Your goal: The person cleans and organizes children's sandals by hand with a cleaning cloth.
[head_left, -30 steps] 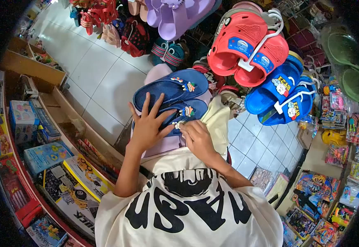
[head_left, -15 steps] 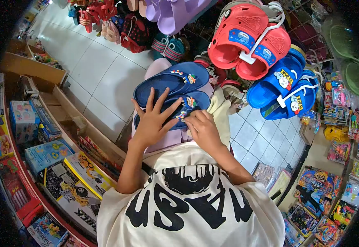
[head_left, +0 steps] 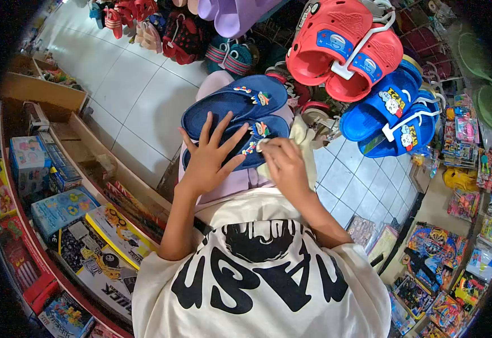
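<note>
A pair of dark blue flip-flops (head_left: 218, 102) with colourful cartoon figures on the straps lies over my lap, on pale lilac material (head_left: 215, 84). My left hand (head_left: 211, 155) rests with spread fingers on the footbed of the nearer flip-flop. At that flip-flop's strap, my right hand (head_left: 285, 163) has its fingers pinched together beside the cartoon figure. A small whitish bit shows at those fingertips; what it belongs to is hidden. Just beyond the right hand lies a crumpled cream cloth (head_left: 303, 141).
Red clogs (head_left: 328, 39) and bright blue slides (head_left: 373, 110) hang on white hooks at upper right. More footwear hangs at the top. Boxed toys (head_left: 96, 262) fill a wooden shelf on the left, and packaged toys (head_left: 435, 248) line the right. White tiles (head_left: 144, 101) cover the floor.
My right hand has shifted slightly to the right and up along the strap, showing a whitish bit at its fingertips. The left hand stays spread on the flip-flop. The view has tilted a little.
</note>
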Action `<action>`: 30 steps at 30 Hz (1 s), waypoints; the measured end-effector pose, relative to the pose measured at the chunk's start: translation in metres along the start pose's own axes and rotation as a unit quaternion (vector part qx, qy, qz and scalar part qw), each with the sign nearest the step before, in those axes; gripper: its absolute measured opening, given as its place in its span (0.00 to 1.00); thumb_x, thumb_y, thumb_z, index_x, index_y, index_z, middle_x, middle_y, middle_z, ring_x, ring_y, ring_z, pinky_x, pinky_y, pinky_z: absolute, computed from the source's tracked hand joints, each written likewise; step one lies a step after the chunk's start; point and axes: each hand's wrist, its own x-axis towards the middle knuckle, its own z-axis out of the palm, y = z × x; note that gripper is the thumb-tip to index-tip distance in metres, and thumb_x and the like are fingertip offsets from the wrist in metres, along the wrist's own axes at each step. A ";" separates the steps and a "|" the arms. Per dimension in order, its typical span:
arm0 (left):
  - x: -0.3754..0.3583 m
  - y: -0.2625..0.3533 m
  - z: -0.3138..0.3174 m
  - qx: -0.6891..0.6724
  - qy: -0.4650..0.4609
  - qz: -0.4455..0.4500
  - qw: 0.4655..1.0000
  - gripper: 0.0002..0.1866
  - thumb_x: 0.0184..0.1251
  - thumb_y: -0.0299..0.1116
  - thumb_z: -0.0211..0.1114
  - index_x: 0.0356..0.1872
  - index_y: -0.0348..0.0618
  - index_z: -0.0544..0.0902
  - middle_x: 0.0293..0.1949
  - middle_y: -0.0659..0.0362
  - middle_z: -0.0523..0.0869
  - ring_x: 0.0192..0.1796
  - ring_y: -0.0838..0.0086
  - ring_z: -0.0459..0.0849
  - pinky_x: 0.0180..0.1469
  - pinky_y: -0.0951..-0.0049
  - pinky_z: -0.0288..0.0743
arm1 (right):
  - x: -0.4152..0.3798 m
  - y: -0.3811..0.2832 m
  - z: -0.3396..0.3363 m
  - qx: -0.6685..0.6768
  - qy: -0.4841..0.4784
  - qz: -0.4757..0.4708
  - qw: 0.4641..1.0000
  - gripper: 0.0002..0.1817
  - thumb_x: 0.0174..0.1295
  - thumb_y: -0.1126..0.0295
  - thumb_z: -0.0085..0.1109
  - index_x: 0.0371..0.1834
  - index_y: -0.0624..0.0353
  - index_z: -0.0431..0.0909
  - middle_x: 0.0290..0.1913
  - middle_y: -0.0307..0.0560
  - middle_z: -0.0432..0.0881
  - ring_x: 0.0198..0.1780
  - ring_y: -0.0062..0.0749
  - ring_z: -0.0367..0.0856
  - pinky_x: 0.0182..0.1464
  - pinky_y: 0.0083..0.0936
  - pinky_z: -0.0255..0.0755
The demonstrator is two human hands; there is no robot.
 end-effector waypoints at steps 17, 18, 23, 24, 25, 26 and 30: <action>0.000 0.001 0.003 0.010 0.007 0.008 1.000 0.29 0.70 0.54 0.50 0.71 0.69 0.64 0.75 0.58 0.56 0.77 0.51 0.46 0.64 0.26 0.16 | 0.000 0.010 -0.006 -0.034 -0.057 -0.031 0.997 0.09 0.53 0.81 0.63 0.38 0.63 0.81 0.39 0.48 0.79 0.43 0.43 0.78 0.46 0.34 0.71; -0.001 0.000 0.001 -0.002 0.000 0.002 1.000 0.28 0.70 0.53 0.50 0.72 0.69 0.64 0.75 0.58 0.56 0.77 0.51 0.46 0.64 0.26 0.16 | 0.000 0.008 -0.012 -0.006 -0.048 -0.021 0.999 0.09 0.53 0.81 0.63 0.38 0.63 0.82 0.39 0.48 0.79 0.43 0.43 0.78 0.46 0.34 0.71; 0.002 -0.006 -0.004 -0.045 -0.028 -0.011 0.999 0.27 0.71 0.42 0.45 0.72 0.70 0.63 0.76 0.60 0.56 0.78 0.52 0.45 0.64 0.26 0.15 | -0.002 -0.020 -0.014 0.063 0.011 -0.048 0.997 0.13 0.52 0.81 0.63 0.42 0.61 0.82 0.41 0.49 0.80 0.44 0.43 0.78 0.47 0.34 0.71; 0.003 -0.004 -0.003 -0.042 -0.028 -0.016 0.999 0.28 0.70 0.40 0.45 0.72 0.70 0.63 0.76 0.61 0.56 0.78 0.53 0.45 0.65 0.26 0.15 | -0.004 -0.026 -0.008 0.048 -0.010 -0.065 0.997 0.14 0.52 0.79 0.63 0.44 0.60 0.82 0.43 0.47 0.80 0.46 0.42 0.77 0.50 0.35 0.70; 0.004 -0.003 -0.003 -0.040 -0.027 -0.021 0.999 0.28 0.70 0.38 0.44 0.72 0.70 0.63 0.76 0.61 0.56 0.78 0.53 0.45 0.65 0.26 0.15 | -0.007 -0.028 0.002 0.037 -0.027 -0.077 0.996 0.14 0.52 0.79 0.63 0.44 0.60 0.82 0.43 0.46 0.80 0.47 0.41 0.77 0.51 0.34 0.69; 0.005 -0.004 -0.002 -0.025 -0.024 -0.018 0.999 0.28 0.70 0.37 0.44 0.72 0.71 0.63 0.76 0.61 0.56 0.78 0.53 0.45 0.65 0.26 0.15 | -0.013 -0.026 0.015 0.025 -0.044 -0.090 0.995 0.14 0.53 0.78 0.63 0.44 0.59 0.82 0.44 0.45 0.80 0.48 0.40 0.76 0.51 0.34 0.69; 0.003 -0.004 -0.002 0.000 -0.016 -0.016 1.000 0.29 0.69 0.36 0.43 0.72 0.73 0.64 0.76 0.62 0.56 0.78 0.53 0.45 0.65 0.26 0.16 | -0.022 -0.017 0.013 0.004 -0.115 -0.135 0.984 0.14 0.53 0.77 0.61 0.44 0.59 0.82 0.45 0.43 0.80 0.50 0.38 0.75 0.52 0.33 0.68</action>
